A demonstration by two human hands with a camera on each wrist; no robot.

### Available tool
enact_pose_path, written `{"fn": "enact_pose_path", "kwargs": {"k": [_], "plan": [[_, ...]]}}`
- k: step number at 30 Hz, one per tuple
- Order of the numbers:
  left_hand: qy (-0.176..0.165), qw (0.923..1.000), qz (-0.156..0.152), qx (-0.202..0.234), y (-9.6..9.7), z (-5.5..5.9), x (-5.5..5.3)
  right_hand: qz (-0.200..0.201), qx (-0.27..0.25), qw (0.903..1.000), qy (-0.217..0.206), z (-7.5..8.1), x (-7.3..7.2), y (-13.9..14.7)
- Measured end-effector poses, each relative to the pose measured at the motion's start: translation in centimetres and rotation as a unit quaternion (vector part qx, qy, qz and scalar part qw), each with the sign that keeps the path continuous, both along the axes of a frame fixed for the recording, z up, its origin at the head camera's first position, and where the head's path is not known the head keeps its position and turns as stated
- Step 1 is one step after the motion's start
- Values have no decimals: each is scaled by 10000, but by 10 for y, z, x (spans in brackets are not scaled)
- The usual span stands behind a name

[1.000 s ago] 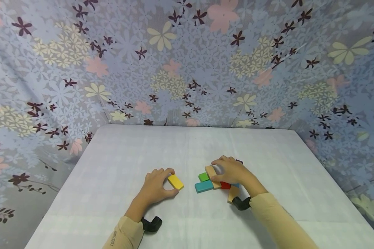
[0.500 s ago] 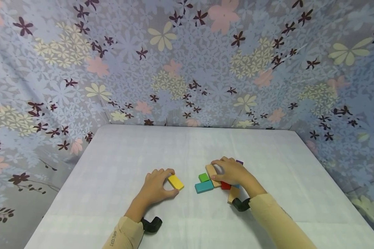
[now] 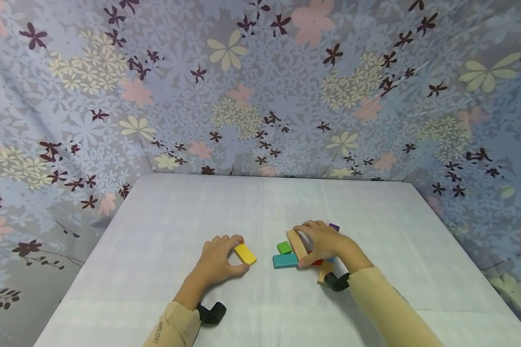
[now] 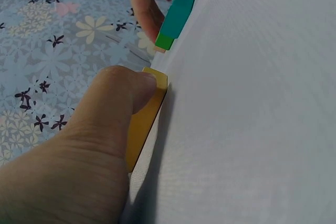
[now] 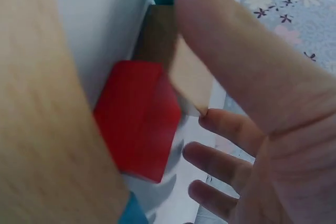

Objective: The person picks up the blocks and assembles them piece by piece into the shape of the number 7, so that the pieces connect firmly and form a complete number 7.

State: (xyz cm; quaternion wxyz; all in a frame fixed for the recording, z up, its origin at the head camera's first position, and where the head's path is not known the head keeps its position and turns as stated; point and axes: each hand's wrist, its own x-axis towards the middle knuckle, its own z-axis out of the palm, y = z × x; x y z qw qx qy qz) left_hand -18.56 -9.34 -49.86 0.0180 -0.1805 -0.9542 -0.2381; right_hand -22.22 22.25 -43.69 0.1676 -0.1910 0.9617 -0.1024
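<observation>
My left hand holds a yellow block by its two ends, thumb at the near end and fingers at the far one. In the left wrist view the yellow block is low over the white cloth. To the right, my right hand grips a plain wooden block between the thumb at its near end and a finger at its far end. A green block and a teal block lie just left of it. A red block sits beside the wooden one, partly under my hand.
Near my right wrist lie a second wooden block and a blue block, both partly covered. A purple block shows behind the right hand. White cloth covers the table; a floral curtain hangs behind.
My right thumb has slid from the side of the wooden block toward me to its near end. The left hand and the yellow block stay where they were.
</observation>
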Motion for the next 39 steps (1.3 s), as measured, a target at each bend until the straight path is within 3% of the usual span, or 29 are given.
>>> {"fn": "enact_pose_path", "kwargs": {"k": [12, 23, 29, 39], "plan": [[31, 10000, -6, 15, -1, -1, -1, -335, 265, 9991, 75, 0, -9, -2], [-35, 10000, 42, 9, 0, -2, 1, -227, 889, 9941, 582, 8, -18, -13], [-9, 10000, 47, -8, 0, -2, 1, -200, 771, 9941, 740, 6, -17, -9], [40, 10000, 26, 15, 1, -1, 0, -83, 553, 9969, 552, 1, -19, -4]]}}
